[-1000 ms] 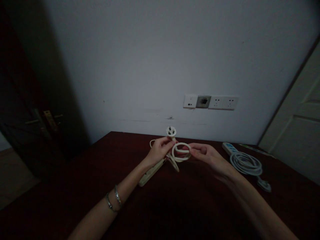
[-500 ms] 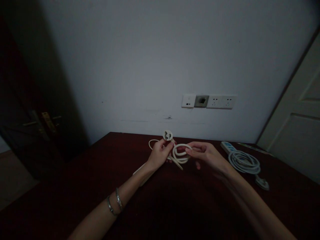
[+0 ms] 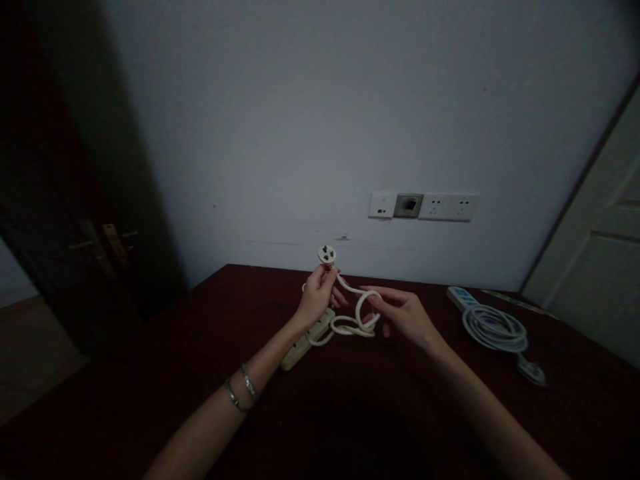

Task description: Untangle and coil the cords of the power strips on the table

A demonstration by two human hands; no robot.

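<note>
My left hand (image 3: 319, 293) is closed around the neck of a white three-pin plug (image 3: 327, 254), its prongs facing me. From the plug a white power cord (image 3: 349, 287) runs right and curls into loops. Thumb and fingers of my right hand (image 3: 403, 312) pinch one of these loops. Lower loops of the cord hang or lie near the table; I cannot tell which. Under my left wrist lies a cream power strip (image 3: 300, 350), set at a slant and partly hidden by the wrist and hand.
A second power strip (image 3: 460, 298), white and blue, lies at the right with its coiled grey cord (image 3: 495, 328) and plug (image 3: 531, 370) on the dark red table (image 3: 380, 407). Wall sockets (image 3: 447, 207) sit above the table's back edge. Doors stand at both sides.
My left hand has raised the plug slightly, up and left. The cord between my hands has opened from a tight coil into looser loops. More of the cream power strip shows.
</note>
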